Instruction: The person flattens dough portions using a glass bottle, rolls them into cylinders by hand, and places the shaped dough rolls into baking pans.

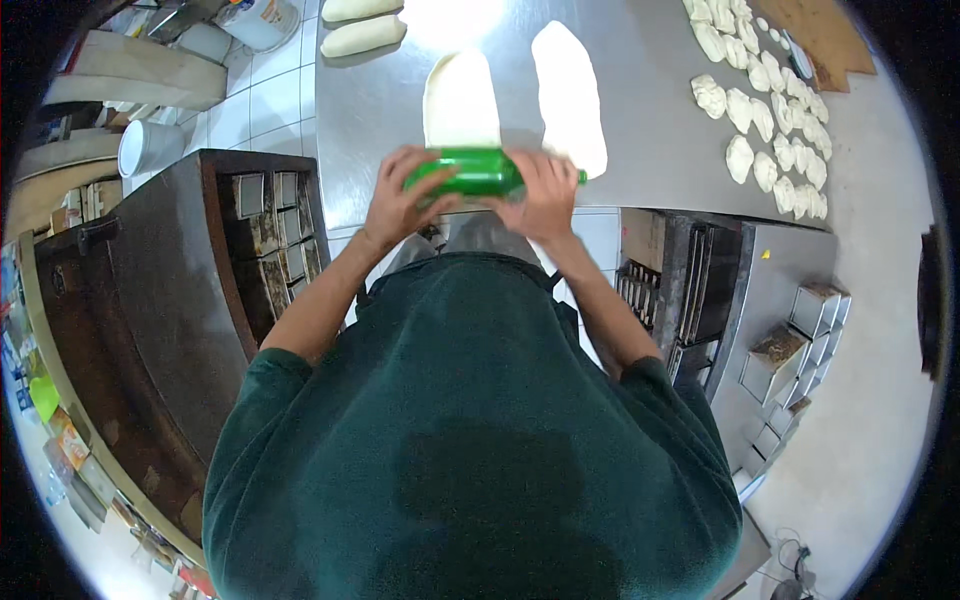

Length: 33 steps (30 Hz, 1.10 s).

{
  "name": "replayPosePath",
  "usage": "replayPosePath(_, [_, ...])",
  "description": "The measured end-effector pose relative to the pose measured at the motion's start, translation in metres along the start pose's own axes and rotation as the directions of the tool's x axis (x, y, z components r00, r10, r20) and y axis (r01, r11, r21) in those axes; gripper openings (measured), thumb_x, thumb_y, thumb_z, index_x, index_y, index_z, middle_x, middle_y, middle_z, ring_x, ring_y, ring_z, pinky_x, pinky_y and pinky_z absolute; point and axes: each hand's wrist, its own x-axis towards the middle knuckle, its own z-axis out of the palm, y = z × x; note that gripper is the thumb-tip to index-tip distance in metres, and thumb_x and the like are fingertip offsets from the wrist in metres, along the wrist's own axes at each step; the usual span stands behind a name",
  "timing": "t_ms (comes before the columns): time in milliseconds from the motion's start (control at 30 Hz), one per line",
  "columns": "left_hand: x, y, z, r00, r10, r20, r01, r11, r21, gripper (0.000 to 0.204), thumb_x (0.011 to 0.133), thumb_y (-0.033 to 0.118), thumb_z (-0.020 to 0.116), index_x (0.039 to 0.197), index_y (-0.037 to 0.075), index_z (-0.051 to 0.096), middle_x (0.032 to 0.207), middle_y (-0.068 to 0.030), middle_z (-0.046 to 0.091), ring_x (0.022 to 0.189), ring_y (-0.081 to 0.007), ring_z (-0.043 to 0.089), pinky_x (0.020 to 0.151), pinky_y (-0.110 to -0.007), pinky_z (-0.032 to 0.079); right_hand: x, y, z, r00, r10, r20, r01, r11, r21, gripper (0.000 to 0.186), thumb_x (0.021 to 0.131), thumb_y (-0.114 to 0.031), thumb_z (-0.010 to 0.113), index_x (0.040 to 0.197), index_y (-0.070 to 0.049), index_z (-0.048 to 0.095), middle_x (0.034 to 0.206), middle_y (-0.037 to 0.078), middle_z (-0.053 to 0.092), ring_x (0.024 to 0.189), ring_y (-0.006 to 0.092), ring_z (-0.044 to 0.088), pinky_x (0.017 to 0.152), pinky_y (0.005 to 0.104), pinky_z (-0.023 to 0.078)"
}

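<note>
My left hand [405, 200] and my right hand [535, 195] are closed around a green bottle [472, 165], one near each end, holding it sideways at the front edge of a steel table [650, 150]. The bottle overlaps the lower end of a flattened dough piece [460, 100], whose lower part is hidden. Another long flat dough piece [568, 95] lies to the right, partly behind my right hand. Two rolled dough logs [362, 36] lie at the back left of the table.
Several small dough lumps [785, 150] cover the table's right part, near a wooden board [840, 45]. A dark cabinet [160, 260] stands left, a rack with trays [700, 280] right. A white bucket [140, 150] is on the tiled floor.
</note>
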Motion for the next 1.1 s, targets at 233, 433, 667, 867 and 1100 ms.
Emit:
replayPosePath(233, [0.079,-0.054,0.043,0.889,-0.426,-0.171,0.459,0.816,0.352,0.023,0.099,0.028,0.058,0.108,0.017,0.075,0.114,-0.0114,0.063,0.104,-0.0333,0.059,0.088,-0.045,0.048,0.088,0.034,0.065,0.976,0.215,-0.015,-0.212,0.942,-0.259,0.031,0.090,-0.040,0.071,0.106,-0.014,0.073,0.098,0.007,0.067,0.085,0.0257,0.056,0.085,0.0428,0.039])
replayPosePath(433, [0.154,-0.090,0.045,0.824,-0.460,-0.331,0.547,0.799,0.251,0.015,0.094,0.018,0.060,0.100,0.016,0.074,0.104,-0.0094,0.064,0.093,-0.0307,0.059,0.079,-0.044,0.047,0.160,0.063,0.091,0.925,0.364,-0.112,-0.373,0.925,-0.075,0.022,0.092,-0.030,0.063,0.100,-0.012,0.072,0.098,0.008,0.067,0.090,0.0287,0.058,0.082,0.0434,0.041])
replayPosePath(667, [0.158,-0.072,0.045,0.956,-0.290,-0.049,0.283,0.864,0.417,0.012,0.093,0.016,0.059,0.092,0.012,0.070,0.091,-0.0084,0.067,0.081,-0.0283,0.061,0.074,-0.043,0.047,0.162,0.027,0.105,0.930,0.366,0.029,-0.361,0.927,-0.098,0.019,0.089,-0.028,0.064,0.092,-0.011,0.073,0.101,0.009,0.067,0.091,0.0317,0.058,0.083,0.0460,0.043])
replayPosePath(867, [0.219,-0.116,0.059,0.924,-0.374,0.074,0.273,0.784,0.557,0.017,0.093,0.018,0.057,0.083,0.015,0.071,0.087,-0.0077,0.071,0.078,-0.0297,0.062,0.071,-0.042,0.048,0.239,0.064,0.125,0.866,0.478,0.143,-0.441,0.868,-0.228,0.025,0.089,-0.030,0.064,0.077,-0.009,0.072,0.100,0.009,0.068,0.091,0.0329,0.058,0.081,0.0478,0.044])
replayPosePath(1100, [0.185,-0.090,0.056,0.972,-0.162,-0.171,0.217,0.898,0.382,0.016,0.095,0.025,0.057,0.097,0.015,0.069,0.107,-0.0053,0.071,0.096,-0.0265,0.064,0.083,-0.038,0.047,0.205,0.054,0.106,0.967,0.244,-0.079,-0.247,0.969,-0.022,0.022,0.091,-0.031,0.064,0.086,-0.010,0.070,0.096,0.009,0.067,0.088,0.0296,0.059,0.083,0.0451,0.044])
